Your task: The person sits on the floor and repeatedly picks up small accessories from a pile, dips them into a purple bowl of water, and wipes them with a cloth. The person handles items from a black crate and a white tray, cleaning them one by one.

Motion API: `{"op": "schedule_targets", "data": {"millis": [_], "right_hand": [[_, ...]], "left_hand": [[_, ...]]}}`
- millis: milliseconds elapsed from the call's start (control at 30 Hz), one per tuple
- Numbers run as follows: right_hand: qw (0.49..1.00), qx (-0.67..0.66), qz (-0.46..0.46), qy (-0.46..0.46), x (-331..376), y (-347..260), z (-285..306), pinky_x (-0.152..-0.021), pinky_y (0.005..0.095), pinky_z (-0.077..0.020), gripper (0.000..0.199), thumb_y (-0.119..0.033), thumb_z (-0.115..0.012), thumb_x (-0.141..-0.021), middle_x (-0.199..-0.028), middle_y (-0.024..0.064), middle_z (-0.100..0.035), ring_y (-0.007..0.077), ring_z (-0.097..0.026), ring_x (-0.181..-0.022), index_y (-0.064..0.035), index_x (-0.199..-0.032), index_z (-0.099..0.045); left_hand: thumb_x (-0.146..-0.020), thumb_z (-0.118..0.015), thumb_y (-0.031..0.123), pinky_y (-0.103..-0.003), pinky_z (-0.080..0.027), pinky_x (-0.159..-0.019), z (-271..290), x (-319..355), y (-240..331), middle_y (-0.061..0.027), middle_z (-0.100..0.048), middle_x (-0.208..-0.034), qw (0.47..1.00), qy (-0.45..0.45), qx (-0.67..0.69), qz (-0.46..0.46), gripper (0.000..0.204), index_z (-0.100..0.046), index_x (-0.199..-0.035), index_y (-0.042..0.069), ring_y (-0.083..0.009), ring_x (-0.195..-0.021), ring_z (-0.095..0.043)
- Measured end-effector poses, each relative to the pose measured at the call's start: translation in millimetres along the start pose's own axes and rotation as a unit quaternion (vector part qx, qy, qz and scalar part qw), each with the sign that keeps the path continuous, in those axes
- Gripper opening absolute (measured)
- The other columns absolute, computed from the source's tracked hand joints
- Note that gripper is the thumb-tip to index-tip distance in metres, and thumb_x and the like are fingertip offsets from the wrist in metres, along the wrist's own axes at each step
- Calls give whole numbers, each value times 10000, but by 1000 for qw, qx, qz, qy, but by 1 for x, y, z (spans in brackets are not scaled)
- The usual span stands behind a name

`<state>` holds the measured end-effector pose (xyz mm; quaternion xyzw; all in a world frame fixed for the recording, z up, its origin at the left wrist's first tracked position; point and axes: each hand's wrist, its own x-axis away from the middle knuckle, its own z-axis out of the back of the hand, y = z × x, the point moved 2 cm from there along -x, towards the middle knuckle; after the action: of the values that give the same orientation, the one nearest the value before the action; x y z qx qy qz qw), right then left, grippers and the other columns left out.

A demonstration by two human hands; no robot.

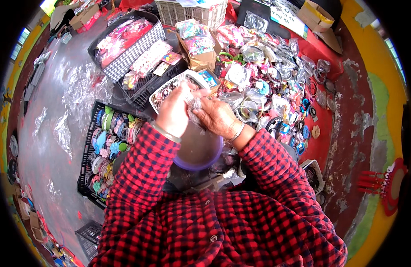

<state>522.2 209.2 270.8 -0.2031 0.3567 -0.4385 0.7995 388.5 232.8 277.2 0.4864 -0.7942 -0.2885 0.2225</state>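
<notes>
My left hand (pixel 174 110) and my right hand (pixel 218 116) meet in front of me, fingers closed on a crumpled piece of clear plastic (pixel 194 105). Whether anything lies inside the plastic is too small to tell. Right below my hands stands a round basin with a purple rim (pixel 187 167), partly covered by them. Just beyond my left hand is a white basket (pixel 154 99) of small dark and reddish pieces.
At left sits a black crate (pixel 83 171) of colourful headbands. Behind it are a houndstooth-patterned box (pixel 133 54) and a cardboard box (pixel 204 60) of packets. Bagged hair accessories (pixel 259 95) heap up on the right over red cloth (pixel 319 133). Plastic scraps (pixel 63 131) litter the grey floor.
</notes>
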Motion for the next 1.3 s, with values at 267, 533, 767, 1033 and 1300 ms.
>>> {"op": "schedule_targets", "data": {"millis": [267,533,767,1033,1300], "right_hand": [[989,-130,-13,-74,-4,-5,2,-593,446,-421,169,-197,-512,-834,-698,184,-554,375,-546,-674,-48,-911,-530],[995,-32,58,-72,-6,3,-2,-591,453,-411,152,-176,-542,-805,-677,180,-538,380,-532,-660,-34,-785,-492],[987,-143,-35,-70,-1,0,-2,-599,427,-432,191,-210,-512,-843,-732,209,-564,395,-548,-701,-52,-945,-545],[964,-224,-85,-116,-6,-6,-2,-606,352,-438,191,-207,-507,-863,-699,176,-571,296,-562,-631,-37,-936,-557],[944,-235,-141,-181,-5,1,-8,-647,353,-445,234,-254,-508,-864,-738,163,-593,283,-575,-681,-32,-895,-574]], "left_hand": [[-912,-420,251,-377,-453,-803,15,-8,11,-196,-603,-875,996,78,39,-28,242,-494,-840,32,-281,-872,-586],[-896,-450,313,-398,-469,-771,38,-11,34,-138,-606,-783,986,108,111,69,294,-512,-854,29,-275,-824,-586],[-917,-393,332,-395,-439,-815,11,-6,-2,-150,-603,-832,995,84,49,3,306,-498,-907,44,-265,-844,-576],[-902,-436,257,-376,-448,-743,19,-9,15,-59,-550,-664,979,104,168,39,281,-514,-724,54,-223,-728,-561],[-878,-477,222,-362,-457,-689,44,-14,32,-92,-538,-662,962,140,234,13,248,-509,-722,32,-228,-705,-555]]}}
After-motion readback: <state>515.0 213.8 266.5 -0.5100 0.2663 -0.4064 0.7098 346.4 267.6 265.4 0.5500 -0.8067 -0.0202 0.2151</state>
